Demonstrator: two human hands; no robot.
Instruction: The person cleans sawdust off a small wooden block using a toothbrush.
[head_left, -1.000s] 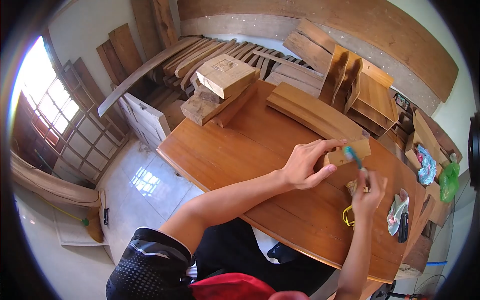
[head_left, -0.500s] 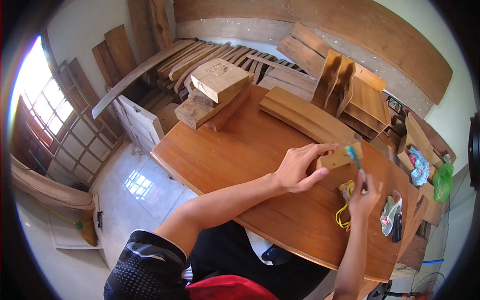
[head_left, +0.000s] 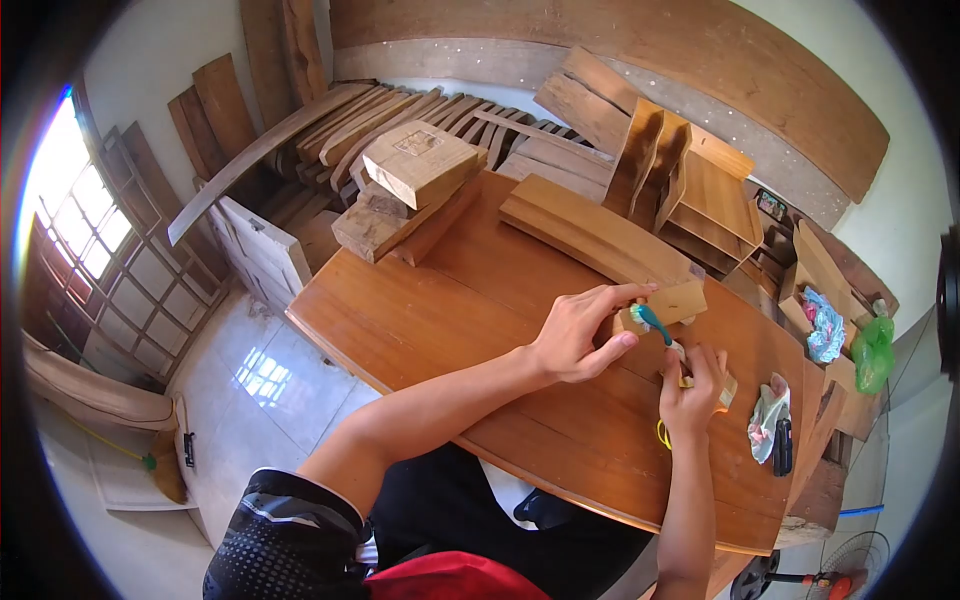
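My left hand (head_left: 580,335) is closed around the left end of a small light-brown wooden block (head_left: 683,298), thumb below and fingers on top. The block is near the right end of a long wooden piece (head_left: 590,230) on the table. In my right hand (head_left: 693,390) is a toothbrush (head_left: 657,327) with a teal neck. Its bristle head lies against the block's near face, close to my left fingers. A yellow object (head_left: 727,390) is partly hidden behind my right hand, and a yellow loop (head_left: 663,434) shows beside the wrist.
The brown wooden table (head_left: 400,310) carries stacked timber blocks (head_left: 420,160) at its far left. A wooden organizer (head_left: 705,200) stands at the back. To the right lie a crumpled plastic bag (head_left: 768,415), a black object (head_left: 782,447) and a green bag (head_left: 873,355).
My right hand has moved the toothbrush left and slightly down along the block, toward my left fingers. My left hand keeps its hold on the block. The view has shifted slightly.
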